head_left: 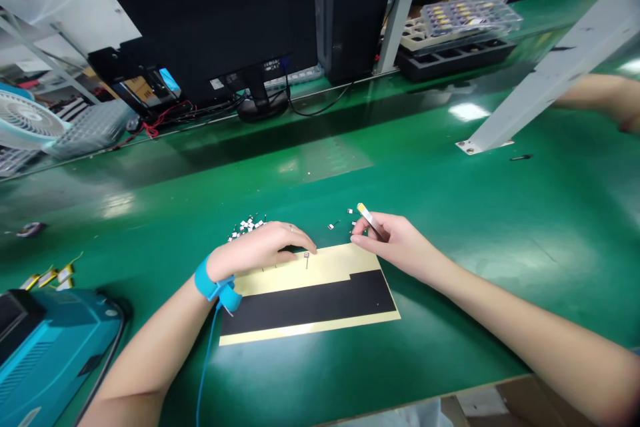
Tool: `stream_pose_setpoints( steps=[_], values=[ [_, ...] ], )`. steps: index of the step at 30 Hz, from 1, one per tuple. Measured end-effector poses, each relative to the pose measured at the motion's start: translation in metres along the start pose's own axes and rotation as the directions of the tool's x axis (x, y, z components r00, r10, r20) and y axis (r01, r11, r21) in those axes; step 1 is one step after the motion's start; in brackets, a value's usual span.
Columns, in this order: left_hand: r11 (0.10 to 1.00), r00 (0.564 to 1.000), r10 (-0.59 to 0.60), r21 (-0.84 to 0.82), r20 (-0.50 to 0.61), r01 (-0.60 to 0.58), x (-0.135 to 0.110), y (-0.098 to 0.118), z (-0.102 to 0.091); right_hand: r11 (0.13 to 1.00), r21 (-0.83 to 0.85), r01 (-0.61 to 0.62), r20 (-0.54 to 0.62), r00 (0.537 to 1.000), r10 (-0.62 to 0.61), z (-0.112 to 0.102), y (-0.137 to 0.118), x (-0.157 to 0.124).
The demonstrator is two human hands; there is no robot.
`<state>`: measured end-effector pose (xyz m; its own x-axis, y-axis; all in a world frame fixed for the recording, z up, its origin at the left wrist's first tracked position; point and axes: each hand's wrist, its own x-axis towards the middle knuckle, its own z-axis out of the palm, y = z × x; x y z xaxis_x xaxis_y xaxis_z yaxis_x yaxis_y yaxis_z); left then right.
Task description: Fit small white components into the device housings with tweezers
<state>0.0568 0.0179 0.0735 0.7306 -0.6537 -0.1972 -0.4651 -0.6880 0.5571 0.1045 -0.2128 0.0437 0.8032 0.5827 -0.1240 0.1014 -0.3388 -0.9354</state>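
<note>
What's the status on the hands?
Right hand pinching metal tweezers, yellow end up. Left hand, blue wrist strap, resting at edge of yellow-and-black sheet, beside small white components. Co-worker's arm at far right.

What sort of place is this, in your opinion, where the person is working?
Probably an electronics assembly workshop: the green anti-static bench mat, the blue anti-static wrist strap, and the tweezers in the right hand near tiny components.
</note>
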Motion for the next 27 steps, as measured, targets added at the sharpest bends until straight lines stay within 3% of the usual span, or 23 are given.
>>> stream_pose_setpoints(
  steps=[9, 12, 16, 20, 24, 27],
  values=[
    [0.999, 0.998, 0.037, -0.002, -0.056, -0.037, 0.008, 0.0, 0.011, 1.0, -0.015, -0.003, 0.009, 1.0, 0.003, 0.0, 0.002, 0.001],
    [1.0, 0.99, -0.006, 0.005, -0.143, 0.007, 0.01, -0.003, 0.014, 1.0, -0.016, -0.006, 0.016, 1.0, 0.006, 0.001, 0.002, 0.001],
    [0.995, 0.945, -0.09, 0.008, -0.314, 0.098, 0.014, -0.01, 0.024, 1.0, -0.023, -0.008, 0.022, 1.0, 0.009, 0.001, 0.002, 0.001],
    [0.976, 0.904, -0.003, 0.197, -0.427, 0.096, 0.017, -0.018, 0.032, 1.0, -0.03, -0.009, 0.022, 1.0, 0.009, 0.001, 0.002, 0.001],
    [0.943, 0.914, 0.104, 0.33, -0.393, 0.035, 0.017, -0.022, 0.036, 0.999, -0.033, -0.011, 0.025, 1.0, 0.012, 0.001, 0.002, 0.001],
    [0.938, 0.912, 0.108, 0.344, -0.395, 0.038, 0.018, -0.023, 0.036, 0.999, -0.035, -0.01, 0.027, 1.0, 0.011, 0.001, 0.002, 0.001]
  ],
)
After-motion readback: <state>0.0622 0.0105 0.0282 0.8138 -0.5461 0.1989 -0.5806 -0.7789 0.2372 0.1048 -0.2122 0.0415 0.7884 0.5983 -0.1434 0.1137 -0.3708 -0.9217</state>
